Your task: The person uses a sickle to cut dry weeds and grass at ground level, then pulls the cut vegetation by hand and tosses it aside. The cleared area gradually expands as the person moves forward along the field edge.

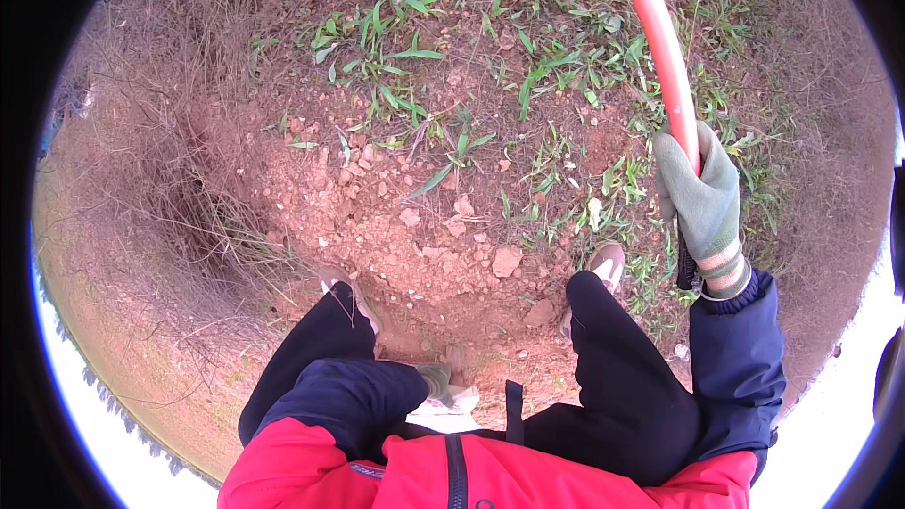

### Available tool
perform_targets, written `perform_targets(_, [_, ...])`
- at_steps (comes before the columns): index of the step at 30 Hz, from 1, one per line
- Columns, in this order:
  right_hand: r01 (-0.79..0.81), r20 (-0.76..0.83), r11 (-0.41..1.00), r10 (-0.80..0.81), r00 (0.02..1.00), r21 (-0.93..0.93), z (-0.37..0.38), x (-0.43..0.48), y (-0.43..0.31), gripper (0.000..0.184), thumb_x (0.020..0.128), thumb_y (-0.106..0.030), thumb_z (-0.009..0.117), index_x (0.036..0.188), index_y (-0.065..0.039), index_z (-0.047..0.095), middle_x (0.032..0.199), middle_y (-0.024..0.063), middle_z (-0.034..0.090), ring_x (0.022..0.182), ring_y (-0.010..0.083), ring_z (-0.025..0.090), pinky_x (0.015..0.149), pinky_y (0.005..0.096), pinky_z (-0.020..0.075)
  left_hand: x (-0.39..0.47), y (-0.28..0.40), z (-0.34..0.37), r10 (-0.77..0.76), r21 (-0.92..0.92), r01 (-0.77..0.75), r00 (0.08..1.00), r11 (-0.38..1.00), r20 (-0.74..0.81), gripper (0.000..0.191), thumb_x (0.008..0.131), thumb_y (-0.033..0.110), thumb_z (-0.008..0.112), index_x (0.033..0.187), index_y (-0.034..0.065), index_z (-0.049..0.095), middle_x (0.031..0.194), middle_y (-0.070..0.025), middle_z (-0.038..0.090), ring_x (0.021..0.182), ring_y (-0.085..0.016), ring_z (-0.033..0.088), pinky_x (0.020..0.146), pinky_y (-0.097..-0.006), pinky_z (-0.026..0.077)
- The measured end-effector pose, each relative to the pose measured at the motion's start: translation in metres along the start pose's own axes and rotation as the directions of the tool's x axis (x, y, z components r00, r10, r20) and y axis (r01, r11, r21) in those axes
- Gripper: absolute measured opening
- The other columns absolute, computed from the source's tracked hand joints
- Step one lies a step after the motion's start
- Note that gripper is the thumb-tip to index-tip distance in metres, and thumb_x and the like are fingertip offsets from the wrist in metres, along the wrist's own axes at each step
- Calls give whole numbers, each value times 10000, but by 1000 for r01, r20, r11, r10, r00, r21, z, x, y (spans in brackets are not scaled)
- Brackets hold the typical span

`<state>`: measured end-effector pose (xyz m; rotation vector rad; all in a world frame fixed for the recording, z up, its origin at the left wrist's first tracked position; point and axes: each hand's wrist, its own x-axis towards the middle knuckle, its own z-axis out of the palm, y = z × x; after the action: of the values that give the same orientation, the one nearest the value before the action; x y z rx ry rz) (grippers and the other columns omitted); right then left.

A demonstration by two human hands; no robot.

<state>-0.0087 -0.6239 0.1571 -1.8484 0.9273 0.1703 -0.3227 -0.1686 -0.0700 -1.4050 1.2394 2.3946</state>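
In a grey-green knitted work glove with a striped cuff, my right hand (700, 187) is closed around a curved orange-red bar or tube (661, 42). The bar rises to the top edge, where its far end is out of view. A dark strap-like piece (686, 261) hangs beside the cuff. Low between my legs, my left hand (436, 380) shows only as a bit of striped glove cuff past the navy sleeve. Its fingers are hidden. Beside that cuff lies a white bag or cloth (449, 410), partly covered by my jacket.
My shoes stand apart on reddish, crumbly soil (424, 254) with loose clods, one larger clod (507, 261) between them. Green weeds (382, 49) grow ahead and to the right. Dry brush (205, 155) spreads along the left side, close to my left foot.
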Motion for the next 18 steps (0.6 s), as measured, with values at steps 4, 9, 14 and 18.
perform_targets(4, [135,5,975,-136,991,-178,-4,31,49,272,865,-194,694,1048,-13,609,694,33,590,642,88,556,595,281,468,18,-1,23,-84,-130,73,993,989,-81,748,640,667,703,1090,69,708,1099,-173,684,1038,-334,639,896,-444,475])
perform_targets(9, [266,25,950,-266,964,-161,3,71,107,221,837,-199,703,960,-55,590,660,125,608,571,279,630,549,383,483,-14,6,4,-143,-211,124,987,970,-79,778,611,684,721,1092,73,709,1103,-173,683,1039,-329,639,899,-439,473])
perform_targets(14, [331,-7,894,-349,937,-303,25,112,153,256,847,-273,697,977,-75,599,693,175,619,608,351,623,560,412,477,-79,75,-79,108,-386,-97,994,917,5,856,584,675,761,1151,43,652,1071,-203,681,1012,-360,646,870,-440,497])
perform_targets(18, [227,51,912,-224,973,-340,24,122,168,300,878,-342,651,1011,-79,597,732,191,629,650,356,631,594,428,476,-85,141,-143,177,-196,-189,981,962,-77,574,643,593,734,929,96,743,828,-143,717,799,-305,694,738,-435,536])
